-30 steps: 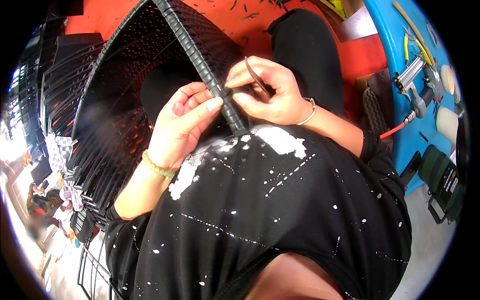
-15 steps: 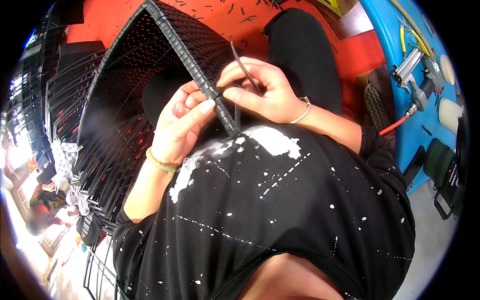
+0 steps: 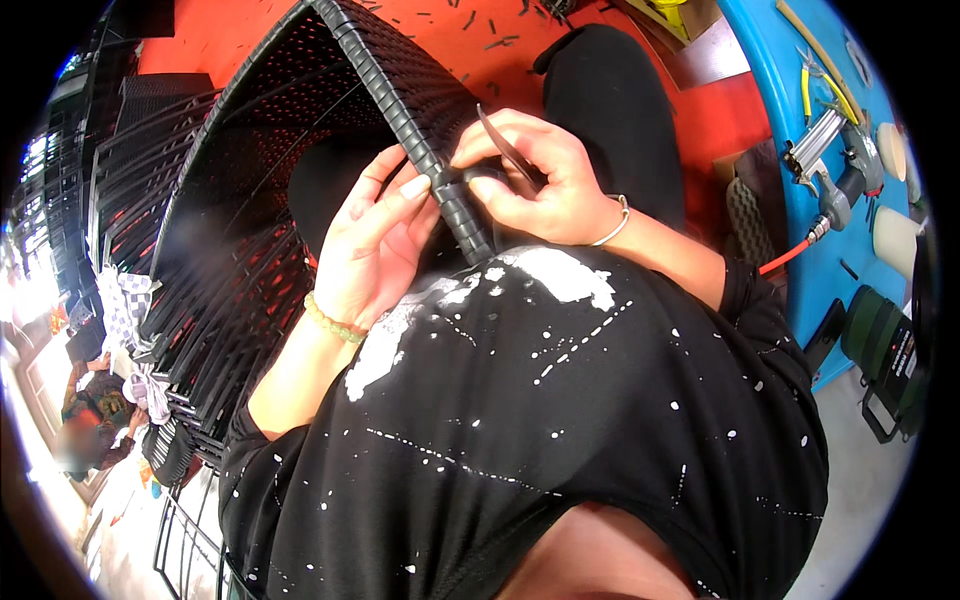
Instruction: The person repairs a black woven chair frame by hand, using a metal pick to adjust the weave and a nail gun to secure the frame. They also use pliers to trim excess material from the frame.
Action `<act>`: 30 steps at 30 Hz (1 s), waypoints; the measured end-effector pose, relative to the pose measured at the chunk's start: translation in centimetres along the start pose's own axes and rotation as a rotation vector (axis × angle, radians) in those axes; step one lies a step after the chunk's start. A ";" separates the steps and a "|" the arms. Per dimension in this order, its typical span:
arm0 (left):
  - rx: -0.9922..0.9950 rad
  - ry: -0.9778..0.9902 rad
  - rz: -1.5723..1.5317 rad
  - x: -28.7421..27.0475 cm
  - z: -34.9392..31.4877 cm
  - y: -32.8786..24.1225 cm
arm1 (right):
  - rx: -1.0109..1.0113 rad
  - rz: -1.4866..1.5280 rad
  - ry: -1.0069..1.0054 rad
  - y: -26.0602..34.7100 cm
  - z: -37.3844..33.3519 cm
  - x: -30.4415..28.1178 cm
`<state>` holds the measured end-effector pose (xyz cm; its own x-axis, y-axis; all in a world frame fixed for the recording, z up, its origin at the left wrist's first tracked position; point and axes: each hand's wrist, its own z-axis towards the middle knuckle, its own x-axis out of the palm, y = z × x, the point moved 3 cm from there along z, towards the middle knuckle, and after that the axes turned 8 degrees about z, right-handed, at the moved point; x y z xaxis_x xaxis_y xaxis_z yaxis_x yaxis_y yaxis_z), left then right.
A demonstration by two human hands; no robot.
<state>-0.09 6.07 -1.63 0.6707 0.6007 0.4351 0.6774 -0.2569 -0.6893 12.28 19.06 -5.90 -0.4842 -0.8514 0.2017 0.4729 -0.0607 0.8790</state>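
Small pale lettering marks the dark panel [image 3: 903,352] of a ribbed green case [image 3: 866,326] at far right.

Far left is blown out by glare, a hazy spot is cast over the black woven piece [image 3: 290,115], blue table [image 3: 772,100] is bowed by fisheye.

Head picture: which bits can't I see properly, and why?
In the head view:
Strip: its run inside the palm is hidden by the right hand.
Rim: its lower end is hidden by the shirt.
Yellow thing: cut off by the top edge.
Far person: too small to tell what they're doing.
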 end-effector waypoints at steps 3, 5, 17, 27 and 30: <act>0.011 0.000 0.014 0.0 0.1 0.1 | -0.013 -0.017 0.000 0.1 0.0 0.0; 0.014 -0.016 0.056 -0.2 0.0 0.2 | -0.016 -0.019 0.005 0.1 0.0 0.1; -0.062 -0.058 0.247 -0.8 -0.7 1.3 | 0.030 -0.014 0.013 0.3 -0.4 0.3; 0.078 0.008 0.265 -0.4 0.0 1.2 | 0.052 -0.018 -0.025 -0.3 -0.5 0.5; 0.060 0.028 0.330 -0.4 0.0 1.0 | 0.082 -0.078 0.008 0.4 -0.1 0.2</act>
<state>0.34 5.63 -2.49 0.8594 0.4716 0.1978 0.4039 -0.3887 -0.8281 12.43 18.77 -5.56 -0.5116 -0.8497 0.1278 0.3716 -0.0846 0.9246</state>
